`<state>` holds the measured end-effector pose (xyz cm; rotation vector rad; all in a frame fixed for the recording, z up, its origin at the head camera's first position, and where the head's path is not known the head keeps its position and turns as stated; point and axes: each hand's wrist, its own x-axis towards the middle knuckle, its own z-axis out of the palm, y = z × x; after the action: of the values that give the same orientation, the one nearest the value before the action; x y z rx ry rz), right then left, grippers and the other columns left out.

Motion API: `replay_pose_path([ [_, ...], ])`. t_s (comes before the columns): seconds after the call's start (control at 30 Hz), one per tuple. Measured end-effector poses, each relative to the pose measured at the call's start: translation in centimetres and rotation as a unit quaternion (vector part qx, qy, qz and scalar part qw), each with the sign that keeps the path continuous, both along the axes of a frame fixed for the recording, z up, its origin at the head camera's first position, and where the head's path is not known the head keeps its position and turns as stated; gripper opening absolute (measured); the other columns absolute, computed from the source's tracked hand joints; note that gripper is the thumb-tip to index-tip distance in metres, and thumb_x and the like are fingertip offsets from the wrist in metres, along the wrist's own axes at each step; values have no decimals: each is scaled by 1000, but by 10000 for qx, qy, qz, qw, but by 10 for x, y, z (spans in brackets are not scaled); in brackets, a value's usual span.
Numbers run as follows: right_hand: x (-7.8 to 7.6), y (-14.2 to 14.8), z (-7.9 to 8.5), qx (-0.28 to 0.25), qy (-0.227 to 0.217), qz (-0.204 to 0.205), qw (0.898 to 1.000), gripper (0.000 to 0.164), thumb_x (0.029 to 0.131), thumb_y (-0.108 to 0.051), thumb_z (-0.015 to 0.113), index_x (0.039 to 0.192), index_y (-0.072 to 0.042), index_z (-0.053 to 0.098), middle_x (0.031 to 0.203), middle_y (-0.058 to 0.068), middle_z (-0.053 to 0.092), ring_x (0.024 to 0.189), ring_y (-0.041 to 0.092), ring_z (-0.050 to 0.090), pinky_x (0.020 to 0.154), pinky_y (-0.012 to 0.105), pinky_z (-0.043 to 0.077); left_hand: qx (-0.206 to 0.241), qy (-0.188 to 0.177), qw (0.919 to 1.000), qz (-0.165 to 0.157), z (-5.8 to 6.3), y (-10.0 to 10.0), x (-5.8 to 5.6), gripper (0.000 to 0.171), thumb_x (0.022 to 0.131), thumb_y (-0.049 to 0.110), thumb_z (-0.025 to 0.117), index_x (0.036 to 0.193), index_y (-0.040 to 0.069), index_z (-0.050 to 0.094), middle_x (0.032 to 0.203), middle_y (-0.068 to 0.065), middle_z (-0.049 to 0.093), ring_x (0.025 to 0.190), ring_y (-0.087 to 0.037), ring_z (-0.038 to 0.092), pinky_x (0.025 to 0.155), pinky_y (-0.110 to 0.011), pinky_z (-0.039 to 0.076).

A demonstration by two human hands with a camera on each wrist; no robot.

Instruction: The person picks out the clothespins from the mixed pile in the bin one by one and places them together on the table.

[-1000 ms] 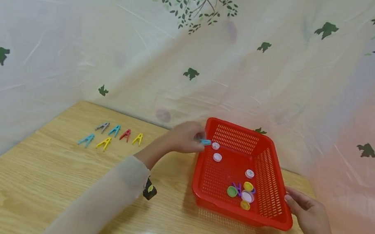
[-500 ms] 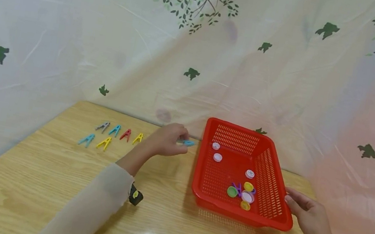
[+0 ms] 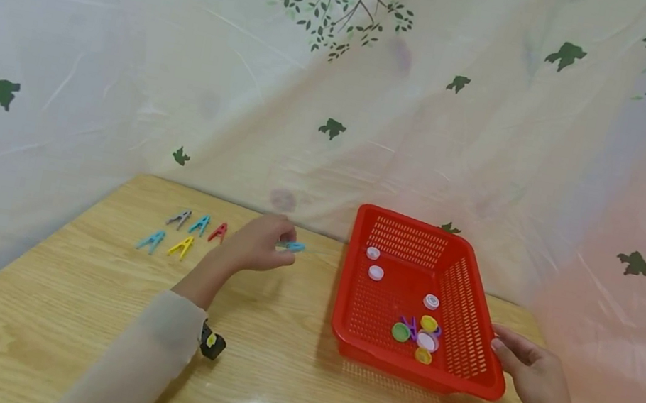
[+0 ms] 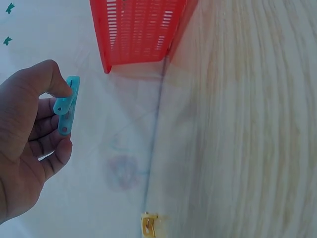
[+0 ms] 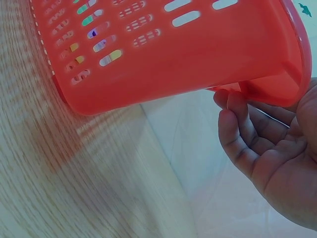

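Observation:
My left hand (image 3: 260,242) pinches a light blue clothespin (image 4: 69,105) between thumb and fingers, above the table and left of the red basket. On the right, my right hand (image 3: 538,376) grips the rim of the red plastic basket (image 3: 346,292), fingers curled under the lip in the right wrist view. Inside the basket lie several bottle caps, among them a green cap (image 3: 401,332) and a white cap (image 3: 431,301), and a purple clothespin (image 3: 412,328).
Left of my left hand lie a grey clothespin (image 3: 179,219), blue ones, a red clothespin (image 3: 218,232) and a yellow clothespin (image 3: 181,247). Another yellow clothespin (image 4: 148,225) shows in the left wrist view, hidden in the head view. A patterned sheet (image 3: 254,74) hangs behind the wooden table (image 3: 283,353).
From the basket's left edge, my left hand has moved left with the blue clothespin, now covering a yellow clothespin in the head view. My right hand and the basket have stayed put.

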<state>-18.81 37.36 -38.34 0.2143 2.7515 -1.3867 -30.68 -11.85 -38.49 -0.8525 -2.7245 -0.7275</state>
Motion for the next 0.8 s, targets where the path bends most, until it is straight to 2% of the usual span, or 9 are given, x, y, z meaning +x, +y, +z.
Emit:
replay_pose_path([
  [0.13,0,0,0,-15,-5,-13,10000,65,104,-48,55,154,-7,46,150,22,51,121,26,61,104,64,44,-64,-66,9998,192,-4,-12,2,17,83,24,70,91,9,67,95,-3,64,87,-22,60,83,-42,54],
  [0.47,1,-1,2,-103,-76,-23,9999,66,104,-47,55,154,-6,45,151,23,50,125,33,58,105,67,41,-112,-261,9985,473,-10,-38,6,20,85,25,68,95,7,68,93,-4,65,86,-23,60,83,-46,54],
  [0.6,0,0,1,-91,-68,-20,9999,66,104,-47,55,154,-6,45,150,22,51,122,27,60,104,65,43,-83,-322,9974,637,-11,-47,10,24,86,25,69,100,5,69,96,-6,65,89,-25,62,84,-47,54],
  [0.8,0,1,1,-3,1,12,10000,65,104,-47,56,153,-7,47,148,20,53,110,9,63,103,60,46,86,-460,9964,703,-13,-61,13,25,89,22,67,105,2,69,102,-10,67,95,-30,64,87,-49,54],
])
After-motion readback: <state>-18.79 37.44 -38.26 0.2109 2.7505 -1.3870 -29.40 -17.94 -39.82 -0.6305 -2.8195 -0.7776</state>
